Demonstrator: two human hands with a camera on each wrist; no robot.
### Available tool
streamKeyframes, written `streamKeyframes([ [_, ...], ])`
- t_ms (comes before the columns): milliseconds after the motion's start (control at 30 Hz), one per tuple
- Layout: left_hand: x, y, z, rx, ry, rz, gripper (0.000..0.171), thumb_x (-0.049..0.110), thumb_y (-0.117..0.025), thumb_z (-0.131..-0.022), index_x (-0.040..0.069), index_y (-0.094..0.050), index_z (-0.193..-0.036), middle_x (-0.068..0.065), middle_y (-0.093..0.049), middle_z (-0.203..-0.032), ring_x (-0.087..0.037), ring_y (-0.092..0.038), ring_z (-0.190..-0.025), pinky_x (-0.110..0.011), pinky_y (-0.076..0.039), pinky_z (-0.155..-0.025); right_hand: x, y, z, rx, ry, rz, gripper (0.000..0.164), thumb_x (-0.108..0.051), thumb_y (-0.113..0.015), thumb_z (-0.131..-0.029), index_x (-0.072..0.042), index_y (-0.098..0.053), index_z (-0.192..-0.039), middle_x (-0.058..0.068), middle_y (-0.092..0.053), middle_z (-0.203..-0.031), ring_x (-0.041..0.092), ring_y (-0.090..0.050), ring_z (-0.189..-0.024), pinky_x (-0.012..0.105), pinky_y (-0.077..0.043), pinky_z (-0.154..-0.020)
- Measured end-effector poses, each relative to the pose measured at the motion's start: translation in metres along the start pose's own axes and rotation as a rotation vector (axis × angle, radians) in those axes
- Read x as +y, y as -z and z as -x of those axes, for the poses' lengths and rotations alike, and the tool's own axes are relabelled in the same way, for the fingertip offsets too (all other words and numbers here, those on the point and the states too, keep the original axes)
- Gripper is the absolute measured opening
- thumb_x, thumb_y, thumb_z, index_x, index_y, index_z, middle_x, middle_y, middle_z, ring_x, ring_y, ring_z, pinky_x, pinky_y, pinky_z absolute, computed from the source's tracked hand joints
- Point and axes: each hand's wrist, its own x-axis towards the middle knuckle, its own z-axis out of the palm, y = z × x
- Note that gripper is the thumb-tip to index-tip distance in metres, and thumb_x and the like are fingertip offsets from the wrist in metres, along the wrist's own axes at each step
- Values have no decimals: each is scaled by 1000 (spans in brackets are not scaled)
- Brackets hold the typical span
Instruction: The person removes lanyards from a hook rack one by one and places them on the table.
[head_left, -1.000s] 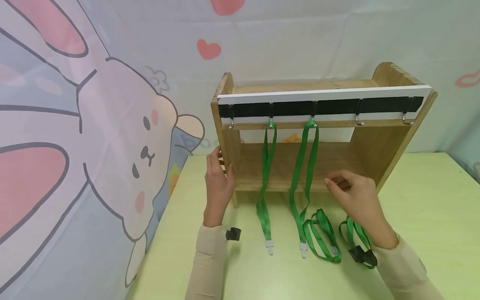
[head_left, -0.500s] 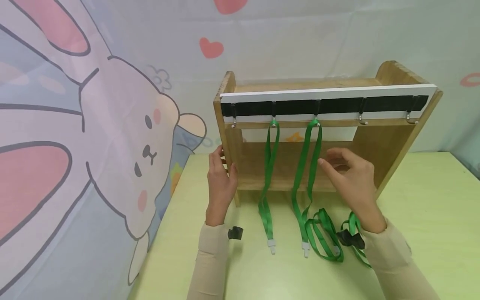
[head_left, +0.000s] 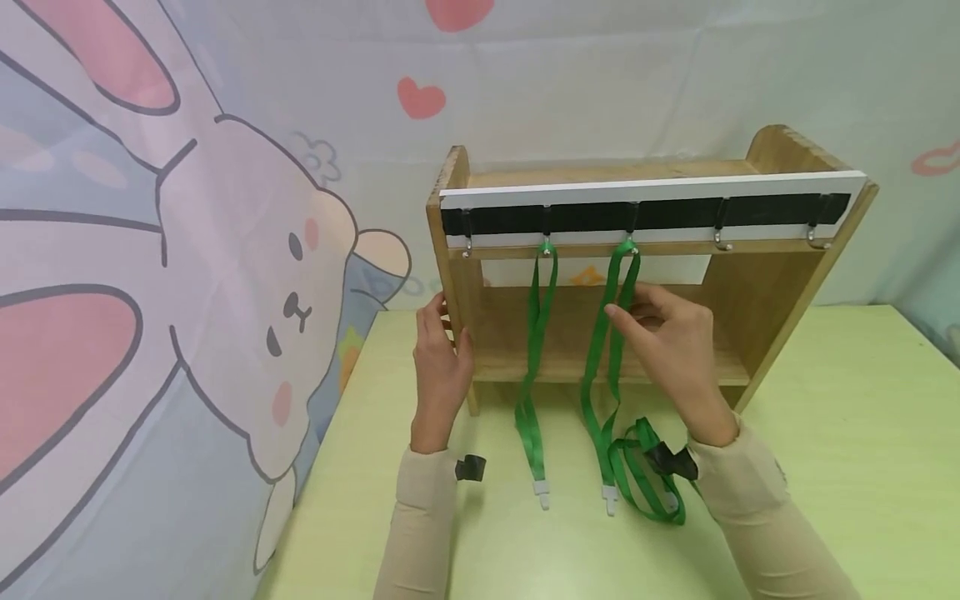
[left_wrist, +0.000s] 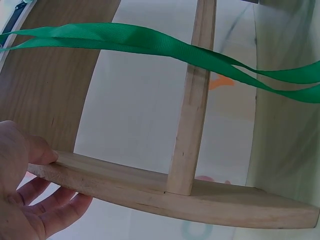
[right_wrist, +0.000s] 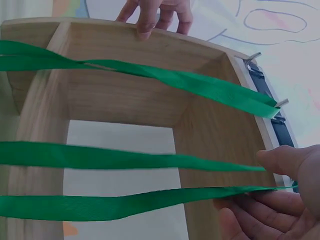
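Observation:
My left hand (head_left: pixel 442 358) grips the front edge of the left side panel of a wooden shelf (head_left: pixel 738 367). In the left wrist view, the thumb lies inside the panel and the fingers outside. My right hand (head_left: pixel 675 358) is at a green lanyard (head_left: pixel 594 367) hanging from the middle hook. Its thumb touches one strand, and the other strand passes between thumb and fingers, which look spaced apart in the right wrist view. Another green lanyard (head_left: pixel 534 333) hangs from the hook to the left. Both have white clips at the bottom.
A white rail with a black strip (head_left: pixel 585 218) and several metal hooks spans the shelf front. One bundled green lanyard (head_left: pixel 637 492) lies on the pale yellow table (head_left: pixel 525 558); another is mostly behind the right forearm. A printed cloth (head_left: pixel 585 83) hangs behind.
My right hand has moved left and up from above the bundled lanyards to the lanyard on the middle hook. My left hand stays on the side panel.

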Motion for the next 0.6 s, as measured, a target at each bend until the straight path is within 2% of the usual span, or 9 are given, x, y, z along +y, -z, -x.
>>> streamKeyframes([
  [200,0,-1,0,3,1,3,51,-7,-63,-92,-5,-40,-138,-26,-52,-119,-37,-62,-92,-43,-59,-65,-6,-7,-6,-3,43,50,12,-4,-75,-90,7,-74,-93,18,-74,-82,29,-71,-70,5,-46,-66],
  [467,1,-1,1,0,8,0,50,-6,-63,-93,-5,-40,-138,-26,-52,-119,-37,-62,-93,-43,-60,-65,-11,-7,-13,45,61,136,16,-4,-74,-89,2,-72,-75,10,-69,-64,23,-64,-55,14,-39,-56],
  [600,1,0,1,1,6,7,50,-6,-62,-93,-6,-40,-138,-27,-52,-120,-37,-62,-93,-43,-59,-66,-14,-4,-15,77,90,135,15,-1,-72,-88,2,-72,-73,10,-68,-62,21,-62,-54,13,-38,-55],
])
